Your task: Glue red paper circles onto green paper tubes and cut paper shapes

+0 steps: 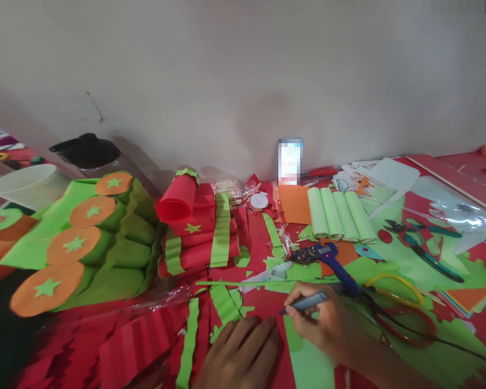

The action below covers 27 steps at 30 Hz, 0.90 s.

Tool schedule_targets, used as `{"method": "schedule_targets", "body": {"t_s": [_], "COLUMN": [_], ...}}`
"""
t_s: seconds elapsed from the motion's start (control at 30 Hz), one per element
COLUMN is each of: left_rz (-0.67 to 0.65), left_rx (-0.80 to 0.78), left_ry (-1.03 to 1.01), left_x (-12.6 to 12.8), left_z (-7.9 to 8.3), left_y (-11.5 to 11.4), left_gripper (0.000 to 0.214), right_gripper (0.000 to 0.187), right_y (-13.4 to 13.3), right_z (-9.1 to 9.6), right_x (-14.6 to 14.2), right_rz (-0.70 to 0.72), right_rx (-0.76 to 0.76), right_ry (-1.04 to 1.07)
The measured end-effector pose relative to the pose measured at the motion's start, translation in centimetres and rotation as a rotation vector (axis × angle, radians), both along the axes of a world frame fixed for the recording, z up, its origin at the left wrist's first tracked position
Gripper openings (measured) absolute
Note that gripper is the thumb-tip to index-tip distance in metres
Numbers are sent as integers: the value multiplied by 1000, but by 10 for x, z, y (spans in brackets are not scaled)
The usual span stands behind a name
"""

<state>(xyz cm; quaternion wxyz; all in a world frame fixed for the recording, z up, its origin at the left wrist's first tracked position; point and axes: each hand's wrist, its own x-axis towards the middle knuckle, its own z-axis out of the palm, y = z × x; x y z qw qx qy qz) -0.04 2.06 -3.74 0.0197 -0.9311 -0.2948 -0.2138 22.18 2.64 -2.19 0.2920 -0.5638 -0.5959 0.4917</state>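
My right hand [326,324] grips a grey marker [310,300], its tip pointing left and down at red paper [281,346]. Whether the tip touches the paper I cannot tell. Just left of it, my left hand [238,354] lies flat on the red paper with its fingers stretched out. A light green sheet [310,351] lies under and beside my right hand. Beyond the hands runs a thin green strip [247,282]. A blue glue gun [342,267] lies behind my right hand, its cord trailing to the right.
Green paper rolls with orange, starred ends [75,246] stand at left, beside red rolls [198,237]. Pale green rolls [340,215] lie near a phone [290,162] leaning on the wall. Scissors [409,324] and pliers [400,226] lie right among paper scraps.
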Motion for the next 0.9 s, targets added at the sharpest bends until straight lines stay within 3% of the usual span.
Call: {"method": "schedule_targets", "body": {"t_s": [0.6,0.9], "left_rz": [-3,-17], "left_rx": [-135,-298], "left_ry": [5,9], "left_x": [1,1], "left_z": [2,11], "left_y": [2,-1], "left_gripper": [27,33], "right_gripper": [7,7], "right_y": [1,-2], "right_z": [9,1], "right_x": [-1,3], "right_rz": [-3,64], "right_rx": [-6,67], "right_ry": [-33,-63]}}
